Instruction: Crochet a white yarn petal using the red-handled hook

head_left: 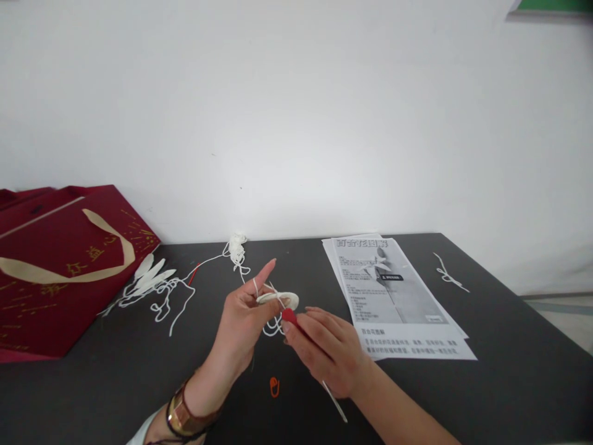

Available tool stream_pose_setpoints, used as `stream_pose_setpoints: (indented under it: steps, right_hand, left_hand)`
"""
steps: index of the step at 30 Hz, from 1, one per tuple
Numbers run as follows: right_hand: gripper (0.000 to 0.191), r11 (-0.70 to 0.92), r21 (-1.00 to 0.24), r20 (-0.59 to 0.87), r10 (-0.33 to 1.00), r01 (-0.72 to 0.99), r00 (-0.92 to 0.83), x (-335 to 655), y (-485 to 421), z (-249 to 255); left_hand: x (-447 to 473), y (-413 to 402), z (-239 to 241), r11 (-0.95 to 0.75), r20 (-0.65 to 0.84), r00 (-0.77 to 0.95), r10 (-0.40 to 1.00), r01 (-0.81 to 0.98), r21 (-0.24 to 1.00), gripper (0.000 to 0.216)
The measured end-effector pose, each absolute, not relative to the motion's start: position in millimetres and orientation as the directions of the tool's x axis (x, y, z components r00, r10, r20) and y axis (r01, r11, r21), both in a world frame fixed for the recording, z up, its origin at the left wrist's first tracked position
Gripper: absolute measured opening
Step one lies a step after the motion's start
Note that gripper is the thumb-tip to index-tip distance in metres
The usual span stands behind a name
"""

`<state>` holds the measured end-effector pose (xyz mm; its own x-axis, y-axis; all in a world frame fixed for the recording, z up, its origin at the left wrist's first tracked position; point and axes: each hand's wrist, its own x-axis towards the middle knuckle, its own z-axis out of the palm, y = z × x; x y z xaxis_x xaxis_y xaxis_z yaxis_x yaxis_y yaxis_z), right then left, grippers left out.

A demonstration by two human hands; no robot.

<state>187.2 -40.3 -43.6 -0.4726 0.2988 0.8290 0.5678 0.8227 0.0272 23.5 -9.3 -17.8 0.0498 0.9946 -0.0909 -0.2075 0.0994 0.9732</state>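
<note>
My left hand [245, 315] pinches a white crochet piece [291, 301] between thumb and fingers, its index finger raised with white yarn looped over it. In my right hand [331, 349] is a crochet hook [290, 316] with a red grip; its pale shaft sticks out below the palm. The hook's red part lies close against the crochet piece, and its working tip cannot be made out. Loose yarn loops hang under the piece. A heap of white yarn [238, 249] lies behind my left hand, with a strand running toward it.
Several white crocheted petals [151, 275] with trailing yarn lie beside a dark red gift bag [69, 266] at left. A thin red stick [193, 274] is near them. An orange stitch marker [275, 387] lies in front. Printed sheets [393, 296] and a knotted yarn piece [448, 275] are at right.
</note>
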Motion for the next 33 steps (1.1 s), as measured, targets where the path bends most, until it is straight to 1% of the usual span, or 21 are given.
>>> stream_pose_setpoints:
  steps: [3,6,10,13,15,18,22,24,27,31,33]
  right_hand:
    - [0.028,0.86,-0.089,0.834,0.34,0.502,-0.434,189,-39,-46]
    - [0.03,0.884,-0.185,0.841,0.368,0.429,-0.396,193,-38,-45]
    - [0.034,0.884,-0.255,0.844,0.401,0.392,-0.355,197,-38,-38]
    - [0.035,0.869,-0.36,0.833,0.463,0.339,-0.303,201,-39,-31]
    - [0.033,0.831,-0.468,0.8,0.543,0.301,-0.255,205,-40,-28]
    - [0.024,0.73,-0.648,0.708,0.683,0.218,-0.182,212,-40,-27]
    - [0.014,0.561,-0.828,0.56,0.825,0.0,-0.074,216,-37,-32]
    - [0.014,0.477,-0.869,0.485,0.874,-0.132,-0.038,216,-36,-35]
    - [0.014,0.398,-0.874,0.414,0.91,-0.278,0.0,215,-34,-37]
    - [0.016,0.342,-0.863,0.354,0.935,-0.371,0.04,213,-31,-35]
    - [0.018,0.293,-0.858,0.297,0.953,-0.423,0.058,211,-29,-33]
  left_hand:
    - [21,-8,-20,0.013,-0.01,0.039,0.999,-0.078,0.997,0.064]
    - [19,-5,-22,-0.026,0.024,0.076,0.997,0.029,0.999,0.059]
    - [15,0,-25,-0.051,0.046,0.07,0.996,0.073,0.996,0.059]
    - [12,4,-26,-0.031,0.025,0.11,0.994,0.052,0.998,0.061]
    - [9,6,-25,0.005,-0.009,0.18,0.984,0.027,1.0,0.059]
    - [5,7,-20,0.056,-0.054,0.262,0.964,0.0,0.998,0.055]
    - [1,5,-15,0.133,-0.126,0.379,0.917,0.006,0.991,0.051]
    - [0,4,-14,0.156,-0.152,0.42,0.895,0.024,0.987,0.049]
    - [-1,3,-13,0.161,-0.155,0.442,0.884,0.025,0.987,0.045]
    - [-2,2,-12,0.185,-0.152,0.493,0.856,-0.018,0.983,0.045]
    - [-2,2,-13,0.193,-0.15,0.508,0.848,-0.032,0.981,0.043]
